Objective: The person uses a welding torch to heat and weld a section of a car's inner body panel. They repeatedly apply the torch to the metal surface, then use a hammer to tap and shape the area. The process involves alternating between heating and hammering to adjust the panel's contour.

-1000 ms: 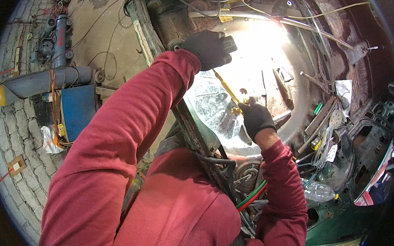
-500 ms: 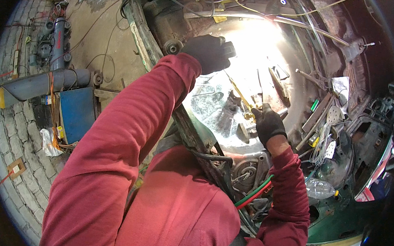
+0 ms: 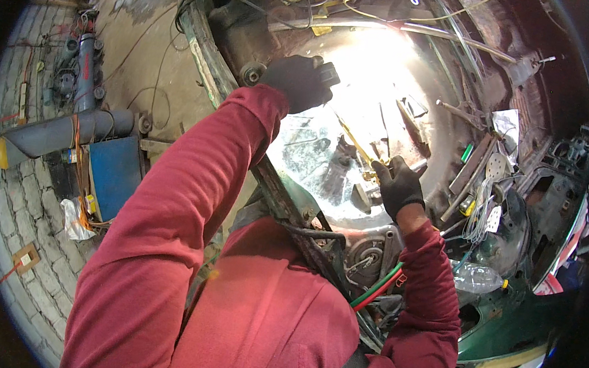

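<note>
My left hand point(image 3: 290, 82), in a black glove, is closed round a small dark block point(image 3: 327, 74) that juts out past the fingers; its kind cannot be made out. It is raised beside the bright glare. Lower and to the right, my gloved right hand point(image 3: 402, 187) grips the brass handle end of a gas torch point(image 3: 356, 140). The torch's thin tube slants up and left toward my left hand, over the brightly lit metal panel point(image 3: 303, 147). Glare washes out the area beyond its tip. A green and a red hose point(image 3: 377, 290) run beneath my right forearm.
Worn vehicle bodywork surrounds the lit panel, with a dark frame rail point(image 3: 274, 189) along its left side. At right lie a bundle of wire point(image 3: 478, 219), metal strips and a clear plastic bottle point(image 3: 479, 277). Grey cylinders point(image 3: 99, 126) and a blue board point(image 3: 114, 176) are at left.
The whole view has shifted slightly to the left. My left hand with the dark block has moved a little left and down; my right hand keeps its hold on the torch.
</note>
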A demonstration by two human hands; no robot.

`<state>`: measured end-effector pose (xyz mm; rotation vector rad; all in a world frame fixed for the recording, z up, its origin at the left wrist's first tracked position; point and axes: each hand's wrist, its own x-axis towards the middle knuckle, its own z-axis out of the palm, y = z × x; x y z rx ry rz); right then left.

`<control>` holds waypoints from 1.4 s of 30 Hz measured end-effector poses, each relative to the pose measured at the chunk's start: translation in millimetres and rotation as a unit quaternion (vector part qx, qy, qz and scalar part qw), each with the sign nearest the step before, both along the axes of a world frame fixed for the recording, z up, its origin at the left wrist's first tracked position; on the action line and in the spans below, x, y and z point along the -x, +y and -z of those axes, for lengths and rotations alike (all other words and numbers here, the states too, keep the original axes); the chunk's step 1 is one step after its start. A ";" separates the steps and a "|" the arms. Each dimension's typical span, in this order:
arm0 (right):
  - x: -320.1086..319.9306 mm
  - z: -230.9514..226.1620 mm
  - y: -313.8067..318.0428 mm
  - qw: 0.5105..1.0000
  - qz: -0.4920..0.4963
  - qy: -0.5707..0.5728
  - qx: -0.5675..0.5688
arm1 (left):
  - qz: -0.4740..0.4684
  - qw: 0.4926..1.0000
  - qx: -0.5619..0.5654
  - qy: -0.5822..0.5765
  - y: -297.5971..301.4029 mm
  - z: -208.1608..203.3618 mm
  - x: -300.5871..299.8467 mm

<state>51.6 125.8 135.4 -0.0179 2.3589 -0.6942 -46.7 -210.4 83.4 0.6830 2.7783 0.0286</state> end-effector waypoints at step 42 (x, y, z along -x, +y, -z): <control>-222.6 -91.3 62.7 0.929 0.344 0.103 0.092 | -0.209 0.935 0.249 -0.142 -175.8 65.6 130.4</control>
